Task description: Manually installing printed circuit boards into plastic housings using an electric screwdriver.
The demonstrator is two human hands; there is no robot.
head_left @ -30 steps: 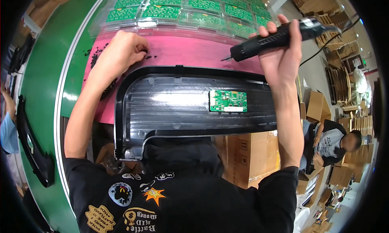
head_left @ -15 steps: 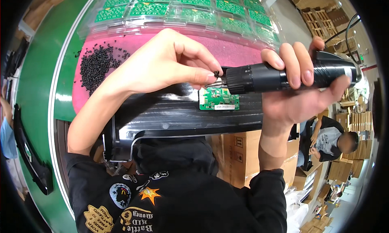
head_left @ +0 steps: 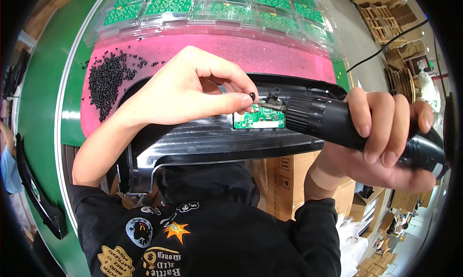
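My left hand (head_left: 202, 86) pinches a small black screw (head_left: 252, 96) between thumb and forefinger. My right hand (head_left: 381, 142) is wrapped round a black electric screwdriver (head_left: 320, 117), held nearly level. Its bit (head_left: 271, 105) points left, its tip close to the fingers of my left hand; whether it touches the screw I cannot tell. Below both hands lies a long black plastic housing (head_left: 202, 139) with a green circuit board (head_left: 258, 120) in it. The left fingers and the tool hide part of the board's upper edge.
A heap of small black screws (head_left: 106, 84) lies on the pink mat (head_left: 193, 40) at the left. Clear trays (head_left: 178, 27) of green boards stand at the back. A black cable (head_left: 386, 44) hangs at the upper right. Cardboard boxes (head_left: 292, 185) stand below the housing.
My right hand has moved right and down with the screwdriver, whose bit has drawn back from the left fingers and tilted. My left hand, still pinching the screw, has shifted slightly left.
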